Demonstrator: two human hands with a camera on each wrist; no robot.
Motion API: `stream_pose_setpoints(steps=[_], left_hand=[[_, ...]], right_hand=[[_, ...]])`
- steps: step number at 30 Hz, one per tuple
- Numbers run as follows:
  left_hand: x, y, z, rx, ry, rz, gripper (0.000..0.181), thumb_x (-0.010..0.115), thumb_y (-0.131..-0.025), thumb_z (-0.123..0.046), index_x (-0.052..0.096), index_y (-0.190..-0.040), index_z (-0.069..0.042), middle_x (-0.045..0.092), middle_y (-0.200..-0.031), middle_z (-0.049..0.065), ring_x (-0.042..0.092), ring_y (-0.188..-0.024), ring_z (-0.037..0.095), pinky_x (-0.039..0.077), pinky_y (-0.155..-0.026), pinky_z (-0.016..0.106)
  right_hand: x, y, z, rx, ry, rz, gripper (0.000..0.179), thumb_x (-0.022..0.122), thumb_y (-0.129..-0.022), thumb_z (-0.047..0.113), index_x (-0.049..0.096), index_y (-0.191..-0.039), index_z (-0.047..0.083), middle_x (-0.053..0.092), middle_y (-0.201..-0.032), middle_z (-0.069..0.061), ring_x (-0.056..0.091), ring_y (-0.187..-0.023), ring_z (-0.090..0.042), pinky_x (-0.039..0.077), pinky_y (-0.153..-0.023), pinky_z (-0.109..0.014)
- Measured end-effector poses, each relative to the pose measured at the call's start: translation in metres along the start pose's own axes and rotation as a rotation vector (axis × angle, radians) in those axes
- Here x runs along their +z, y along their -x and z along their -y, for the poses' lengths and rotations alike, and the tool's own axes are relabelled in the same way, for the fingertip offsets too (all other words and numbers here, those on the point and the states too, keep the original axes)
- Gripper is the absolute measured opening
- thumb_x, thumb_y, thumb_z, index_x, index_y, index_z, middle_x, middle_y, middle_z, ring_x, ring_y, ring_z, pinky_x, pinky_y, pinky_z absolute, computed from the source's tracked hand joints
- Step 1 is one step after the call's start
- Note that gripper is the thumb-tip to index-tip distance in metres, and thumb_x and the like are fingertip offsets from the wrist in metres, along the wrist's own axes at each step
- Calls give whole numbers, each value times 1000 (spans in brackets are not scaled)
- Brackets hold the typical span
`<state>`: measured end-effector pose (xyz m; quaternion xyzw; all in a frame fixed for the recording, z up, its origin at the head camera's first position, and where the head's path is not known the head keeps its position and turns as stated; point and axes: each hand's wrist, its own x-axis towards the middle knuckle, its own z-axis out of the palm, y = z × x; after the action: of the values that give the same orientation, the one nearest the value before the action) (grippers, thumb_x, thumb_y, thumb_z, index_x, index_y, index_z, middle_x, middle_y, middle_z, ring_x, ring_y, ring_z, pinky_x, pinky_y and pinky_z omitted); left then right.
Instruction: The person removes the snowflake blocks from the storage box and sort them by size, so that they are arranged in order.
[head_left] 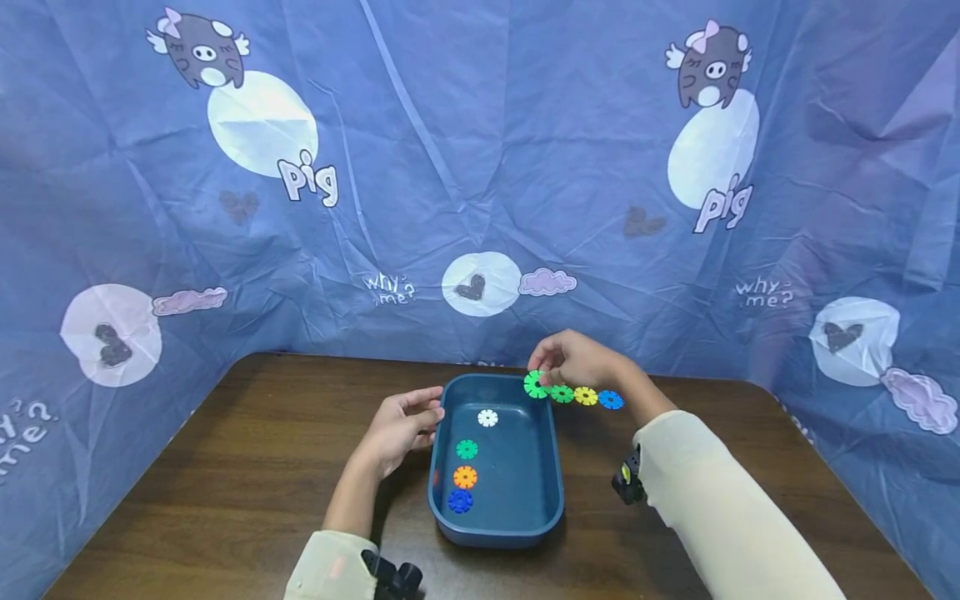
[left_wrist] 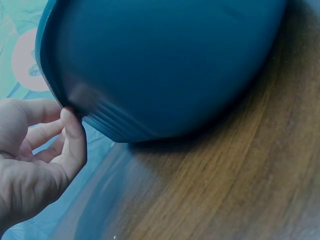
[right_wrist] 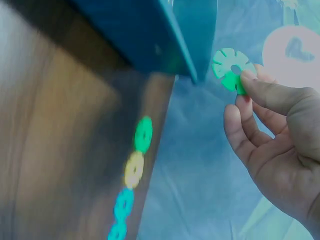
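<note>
A light-green notched plastic disc (head_left: 535, 384) is pinched between thumb and fingertips of my right hand (head_left: 581, 358), above the far right corner of the dark blue tub (head_left: 517, 492). The right wrist view shows this disc (right_wrist: 231, 66) face-on, with a hole in its middle. My left hand (head_left: 397, 429) pinches the tub's left rim between thumb and index finger, as the left wrist view shows. Apart from one another on the tub's floor lie a white disc (head_left: 487, 418), a green disc (head_left: 467, 449), an orange disc (head_left: 465, 477) and a dark blue disc (head_left: 461, 501).
Right of the tub, a row of discs lies on the brown wooden table (head_left: 247, 475): green (head_left: 562, 393), yellow (head_left: 586, 396) and blue (head_left: 611, 400). Another blue disc (right_wrist: 117, 231) shows in the right wrist view. Behind the table hangs a blue printed cloth (head_left: 480, 167).
</note>
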<state>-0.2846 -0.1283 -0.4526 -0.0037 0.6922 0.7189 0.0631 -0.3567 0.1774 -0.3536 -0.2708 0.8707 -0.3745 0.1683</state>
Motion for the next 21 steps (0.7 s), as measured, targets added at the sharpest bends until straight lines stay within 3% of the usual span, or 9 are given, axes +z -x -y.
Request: stream_pose_setpoints(steps=[3, 7, 13, 21], left_hand=[[0, 0, 0, 1, -1, 2, 40, 65, -98, -3, 61, -138, -2, 60, -118, 18, 64, -89, 20, 58, -71, 30], [0, 1, -1, 1, -3, 1, 40, 65, -98, -2, 61, -138, -2, 60, -118, 18, 64, -89, 21, 59, -71, 30], [0, 1, -1, -2, -2, -2, 40, 65, -97, -2, 61, -138, -2, 59, -117, 17, 64, -89, 21, 59, -71, 30], [0, 1, -2, -5, -2, 4, 40, 65, -97, -2, 61, -138, -3, 59, -119, 18, 64, -91, 22, 59, -72, 31]], right_hand=[[-14, 10, -8, 50, -21, -35, 17, 65, -92, -8, 69, -108, -4, 67, -93, -17, 60, -76, -21, 51, -66, -30], [-34, 24, -23, 58, 44, -89, 17, 66, -92, -7, 69, -109, -5, 69, -97, -16, 64, -88, -22, 55, -75, -35], [-54, 46, -51, 89, 70, -199, 16, 67, -93, -6, 69, -109, -7, 69, -95, -15, 65, -87, -25, 57, -73, -36], [-65, 74, -89, 119, 69, -327, 19, 65, -94, -8, 66, -113, -12, 67, -94, -17, 66, -86, -28, 59, -71, -32]])
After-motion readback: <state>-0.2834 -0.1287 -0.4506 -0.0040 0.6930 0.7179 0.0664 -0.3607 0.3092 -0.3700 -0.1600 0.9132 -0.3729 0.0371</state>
